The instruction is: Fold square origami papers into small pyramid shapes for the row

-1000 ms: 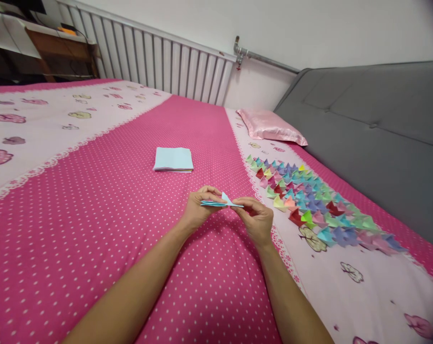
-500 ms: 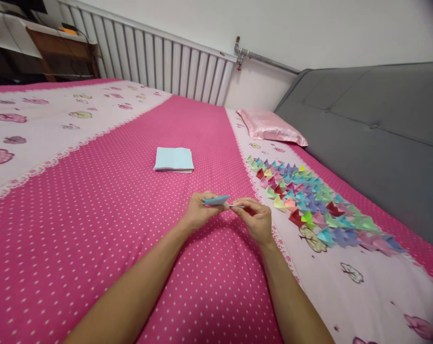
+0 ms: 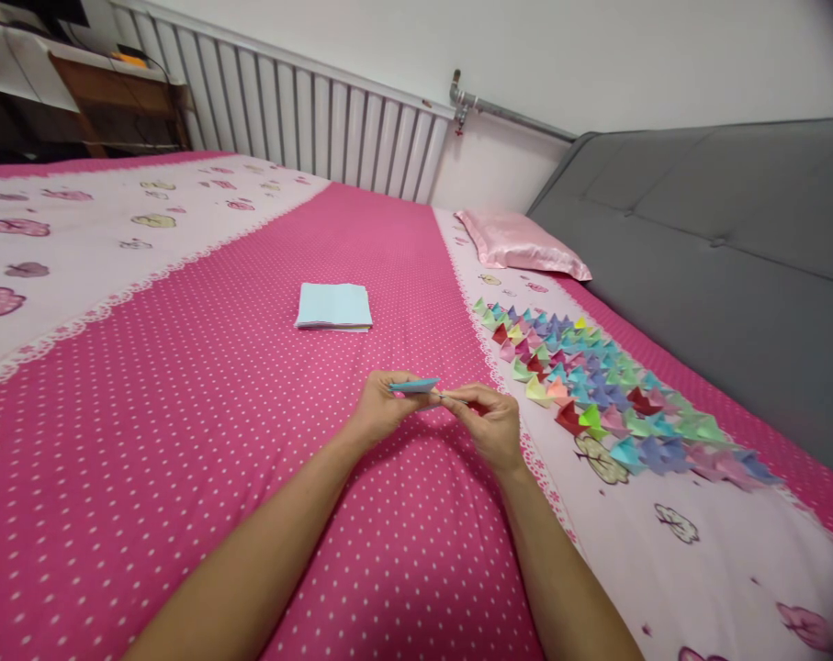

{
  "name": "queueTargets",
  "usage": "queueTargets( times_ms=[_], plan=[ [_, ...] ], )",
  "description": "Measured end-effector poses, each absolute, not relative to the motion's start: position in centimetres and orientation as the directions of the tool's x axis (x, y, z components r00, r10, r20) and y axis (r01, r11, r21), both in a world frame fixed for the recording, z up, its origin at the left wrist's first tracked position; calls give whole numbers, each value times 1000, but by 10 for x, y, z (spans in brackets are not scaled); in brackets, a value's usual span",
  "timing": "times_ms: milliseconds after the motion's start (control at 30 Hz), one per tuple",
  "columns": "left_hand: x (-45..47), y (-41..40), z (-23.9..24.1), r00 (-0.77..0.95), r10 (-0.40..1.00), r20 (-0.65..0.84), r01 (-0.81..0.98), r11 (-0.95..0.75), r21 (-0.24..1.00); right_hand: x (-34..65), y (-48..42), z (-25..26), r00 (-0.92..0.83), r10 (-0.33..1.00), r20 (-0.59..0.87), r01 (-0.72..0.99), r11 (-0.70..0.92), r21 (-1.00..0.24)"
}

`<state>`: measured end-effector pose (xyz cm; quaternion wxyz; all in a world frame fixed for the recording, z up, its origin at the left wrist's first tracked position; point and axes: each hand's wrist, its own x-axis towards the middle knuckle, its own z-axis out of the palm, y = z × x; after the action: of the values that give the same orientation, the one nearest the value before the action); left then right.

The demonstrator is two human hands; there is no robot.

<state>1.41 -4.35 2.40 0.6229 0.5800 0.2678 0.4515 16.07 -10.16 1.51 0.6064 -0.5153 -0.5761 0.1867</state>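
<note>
A small folded piece of blue paper [image 3: 416, 386] is held between my two hands, above the pink bedspread. My left hand [image 3: 387, 404] pinches its left part, thumb along the near side. At its right end, my right hand [image 3: 489, 420] is closed with thumb and fingertips on the paper's thin edge. The paper is seen nearly edge-on, so its exact folds cannot be made out. Beyond the hands lies a stack of pale blue paper sheets [image 3: 334, 305]. To the right stand many small folded paper boats [image 3: 599, 367] in rows, in several colours.
The pink dotted bedspread [image 3: 202, 413] covers the bed. A pink satin pillow [image 3: 523, 243] rests against the grey headboard [image 3: 719, 239]. Behind the bed are a white radiator [image 3: 298, 110] and a metal pipe [image 3: 512, 112]. A wooden desk [image 3: 119, 92] stands at the far left.
The raised blue flap has tipped slightly lower, and my right fingertips have slid a little left along the paper's edge. Everything else stays in place.
</note>
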Motion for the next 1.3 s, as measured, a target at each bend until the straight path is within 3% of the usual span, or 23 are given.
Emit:
queueTargets(
  times_ms=[433, 700, 967, 1300],
  plan=[
    [15, -38, 13, 516, 849, 112, -202, -7, 979, 161, -99, 9, 332, 860, 386, 205, 334, -920],
    [15, -36, 13, 519, 849, 96, -309, 81, 948, 163, -97, 8, 455, 831, 318, 167, 271, -948],
    [14, -37, 16, 513, 858, 5, -303, 176, 937, 163, -96, 8, 461, 845, 271, 102, 253, -962],
    [16, -37, 16, 497, 867, 31, -342, 162, 926, 161, -98, 9, 452, 850, 271, 84, 262, -961]
  ],
)
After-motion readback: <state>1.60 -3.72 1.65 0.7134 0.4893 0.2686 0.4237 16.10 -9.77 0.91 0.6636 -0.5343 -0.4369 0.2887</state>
